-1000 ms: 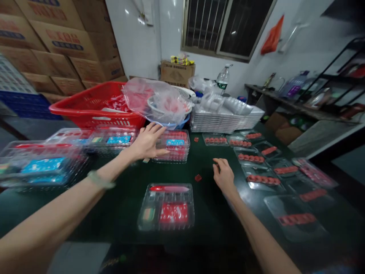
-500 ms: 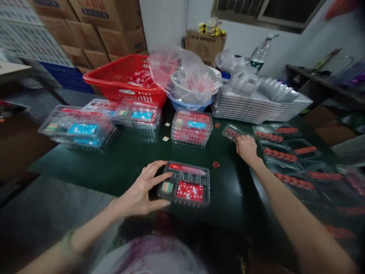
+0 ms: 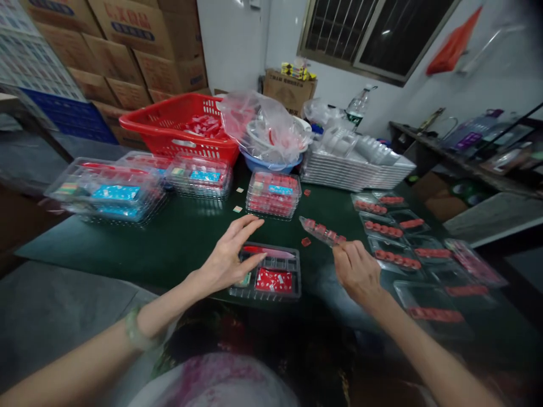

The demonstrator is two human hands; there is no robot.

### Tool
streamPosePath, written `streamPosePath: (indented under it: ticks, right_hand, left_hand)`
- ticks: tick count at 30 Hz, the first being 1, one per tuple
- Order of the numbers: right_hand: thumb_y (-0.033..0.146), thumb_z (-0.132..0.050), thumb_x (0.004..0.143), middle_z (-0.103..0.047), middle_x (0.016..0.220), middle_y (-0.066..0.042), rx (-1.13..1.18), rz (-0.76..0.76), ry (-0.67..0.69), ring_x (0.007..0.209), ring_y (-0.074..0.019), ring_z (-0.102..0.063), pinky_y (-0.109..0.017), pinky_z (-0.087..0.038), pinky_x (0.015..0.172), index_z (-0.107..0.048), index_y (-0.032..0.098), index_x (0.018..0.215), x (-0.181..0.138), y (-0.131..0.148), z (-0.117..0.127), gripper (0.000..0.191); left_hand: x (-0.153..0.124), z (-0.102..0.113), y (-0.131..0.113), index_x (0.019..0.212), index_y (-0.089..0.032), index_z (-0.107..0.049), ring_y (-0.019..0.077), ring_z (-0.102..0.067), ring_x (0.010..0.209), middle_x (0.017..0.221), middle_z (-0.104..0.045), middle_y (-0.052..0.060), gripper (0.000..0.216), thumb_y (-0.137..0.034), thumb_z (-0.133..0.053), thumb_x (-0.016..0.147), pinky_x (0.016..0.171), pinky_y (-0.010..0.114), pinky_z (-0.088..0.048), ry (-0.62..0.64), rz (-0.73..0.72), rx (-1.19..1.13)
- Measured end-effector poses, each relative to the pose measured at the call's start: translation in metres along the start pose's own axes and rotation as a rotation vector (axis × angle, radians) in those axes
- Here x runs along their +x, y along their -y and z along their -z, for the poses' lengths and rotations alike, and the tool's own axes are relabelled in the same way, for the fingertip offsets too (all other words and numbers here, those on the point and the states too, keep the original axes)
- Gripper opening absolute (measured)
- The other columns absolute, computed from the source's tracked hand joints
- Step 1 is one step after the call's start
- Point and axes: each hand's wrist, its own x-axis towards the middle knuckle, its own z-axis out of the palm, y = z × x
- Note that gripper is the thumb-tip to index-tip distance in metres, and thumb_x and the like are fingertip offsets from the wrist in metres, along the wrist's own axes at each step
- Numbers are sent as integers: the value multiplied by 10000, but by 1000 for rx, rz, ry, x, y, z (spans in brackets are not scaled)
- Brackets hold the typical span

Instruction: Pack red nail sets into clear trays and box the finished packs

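Observation:
A clear plastic tray (image 3: 271, 274) lies at the table's near edge, with a red pen, a red packet and a small coloured block in its compartments. My left hand (image 3: 231, 257) rests open on the tray's left end, fingers spread over it. My right hand (image 3: 356, 268) holds up a clear plastic insert (image 3: 322, 230) lined with red pieces, tilted in the air to the right of the tray. A stack of filled trays (image 3: 274, 194) stands just beyond.
More inserts with red pieces (image 3: 384, 229) lie to the right. Filled tray stacks (image 3: 108, 189) sit to the left, a red basket (image 3: 182, 127), a bagged bowl (image 3: 267, 133) and empty white trays (image 3: 356, 167) at the back. Loose red pieces (image 3: 304, 242) dot the green table (image 3: 182, 237).
My right hand lifted an insert with red pieces from the row on the right and brought it toward the near tray. My left hand came back from the far stack onto the tray.

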Motion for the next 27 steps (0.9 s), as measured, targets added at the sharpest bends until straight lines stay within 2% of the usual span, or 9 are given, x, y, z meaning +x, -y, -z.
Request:
streamPosePath:
  ticks: [4,6,8,11,13,15,18,21,27]
  right_hand:
    - [95,-512,800,-567,820,-65,118,83,-148,802,-186,-508,-310,-421,691,-544,181,930,3,27,43,160]
    - [94,-514,795,-572,828,-71,199,88,-212,818,-192,-525,-317,-437,687,-545,187,952,7,39,56,185]
    - [84,-502,792,-575,834,-75,265,91,-236,829,-197,-534,-325,-448,685,-550,192,959,13,50,67,205]
    - [75,-483,794,-577,821,-64,352,109,-198,810,-190,-533,-321,-453,674,-557,205,946,22,62,80,213]
    - [85,-468,808,-578,813,-52,428,89,-140,781,-174,-526,-307,-447,655,-558,212,917,31,66,87,190]
    - [103,-449,828,-580,812,-45,529,31,-65,777,-164,-523,-294,-440,653,-558,211,877,43,66,88,161]
    - [156,-425,855,-580,798,-37,711,-62,47,780,-153,-530,-279,-431,673,-561,203,825,65,59,70,147]
    - [196,-438,849,-593,800,-23,862,-135,158,754,-142,-541,-267,-419,672,-579,199,786,83,53,31,155]
    - [227,-468,822,-614,808,-8,944,-233,379,713,-134,-545,-248,-396,627,-613,212,776,78,59,-41,153]
  left_hand:
    - [11,-16,-23,1376,-254,-180,235,-457,1133,1335,-370,122,793,-312,-641,734,813,342,-501,-82,52,-235]
    - [9,-15,-30,1381,-253,-154,259,-436,1159,1370,-330,139,846,-335,-663,710,832,374,-492,-158,20,-218]
    - [2,-6,-34,1328,-255,-297,283,-398,1199,1365,-358,122,705,-329,-651,722,907,440,-440,-236,-75,-80]
    - [-13,14,-38,1119,-241,-536,253,-508,1091,1115,-596,69,366,-285,-614,764,916,437,-426,-241,-193,75]
    - [-22,24,-41,1011,-225,-597,200,-601,899,916,-665,38,251,-282,-620,768,811,349,-482,-231,-161,92]
    - [-28,28,-42,948,-209,-620,151,-618,736,824,-673,20,208,-301,-631,762,687,270,-496,-253,-40,55]
    - [-29,22,-39,877,-176,-632,122,-593,615,733,-662,9,211,-356,-605,771,567,222,-467,-243,217,-67]
    - [-26,9,-27,760,-146,-629,112,-538,518,622,-626,7,298,-434,-554,781,476,215,-399,-136,406,-68]
    - [-23,-5,5,635,-187,-579,147,-531,517,537,-591,0,391,-544,-489,765,494,245,-338,54,509,296]
